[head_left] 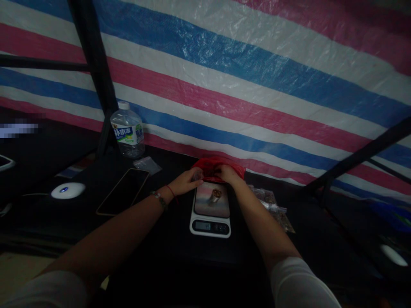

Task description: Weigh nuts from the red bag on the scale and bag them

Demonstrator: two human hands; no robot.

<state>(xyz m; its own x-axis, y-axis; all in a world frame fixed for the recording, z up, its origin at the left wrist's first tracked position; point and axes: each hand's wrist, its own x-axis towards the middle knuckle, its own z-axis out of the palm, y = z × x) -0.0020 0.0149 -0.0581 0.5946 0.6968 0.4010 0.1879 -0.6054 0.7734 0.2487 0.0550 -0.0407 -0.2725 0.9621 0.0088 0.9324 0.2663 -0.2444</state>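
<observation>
A white kitchen scale [210,226] with a lit display lies in the middle of the black table. On its plate stands a small metallic cup [215,195] with brownish contents. Behind the scale is an open red plastic bag [236,164]. My left hand [189,180] is at the bag's left side, its fingers closed round a small clear container [198,174]. My right hand [226,173] reaches into the bag from the right; its fingertips are bent over dark contents, and what they hold is too dim to tell.
A phone [123,191], a small clear bag [147,165] and a large plastic bottle [127,130] stand or lie left. Farther left is a white mouse [68,191]. Filled clear bags [272,207] lie right of my right forearm. A striped sheet [224,98] hangs behind.
</observation>
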